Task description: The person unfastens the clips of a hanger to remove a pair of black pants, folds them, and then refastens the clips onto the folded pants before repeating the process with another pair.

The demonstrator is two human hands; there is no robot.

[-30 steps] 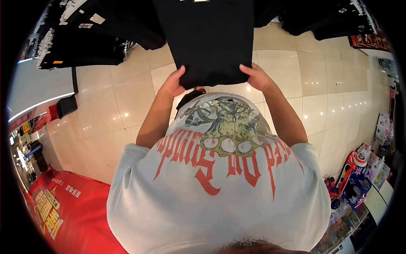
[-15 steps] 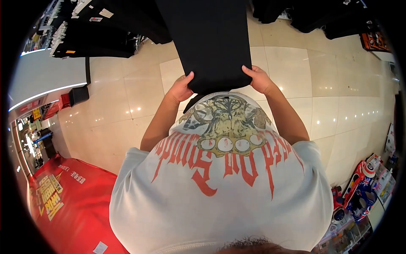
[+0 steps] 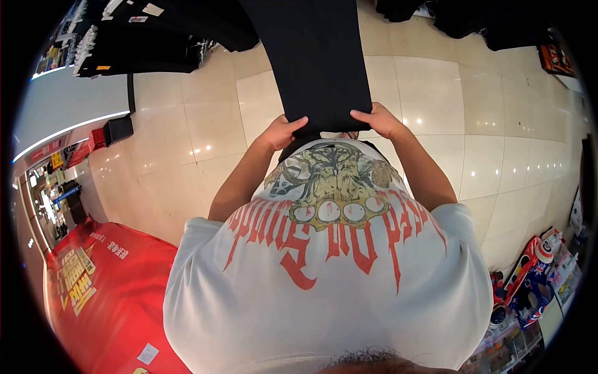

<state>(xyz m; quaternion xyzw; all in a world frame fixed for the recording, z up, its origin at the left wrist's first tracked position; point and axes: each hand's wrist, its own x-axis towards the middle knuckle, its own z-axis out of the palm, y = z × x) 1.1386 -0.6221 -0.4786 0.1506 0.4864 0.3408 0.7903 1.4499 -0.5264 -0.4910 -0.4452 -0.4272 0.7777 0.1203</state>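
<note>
A long piece of black cloth, which looks like a pair of black trousers [image 3: 321,68], stretches away from me and runs out past the top of the view. My left hand [image 3: 281,132] grips its near left corner, thumb lying on top and fingers hidden beneath. At the near right corner my right hand [image 3: 381,120] pinches it the same way. Between the two hands the near edge hangs just in front of my printed white T-shirt [image 3: 324,274].
Black garments on hangers [image 3: 143,47] hang at the upper left, and more dark garments [image 3: 470,22] at the upper right. A red cloth-covered stand [image 3: 118,280] is at lower left. Colourful packaged goods [image 3: 532,280] fill a display at right. Glossy beige tiles [image 3: 430,93] cover the floor.
My left hand has shifted inward, to the right, its thumb reaching further over the cloth. The hands are now closer together, and the near edge of the cloth looks narrower.
</note>
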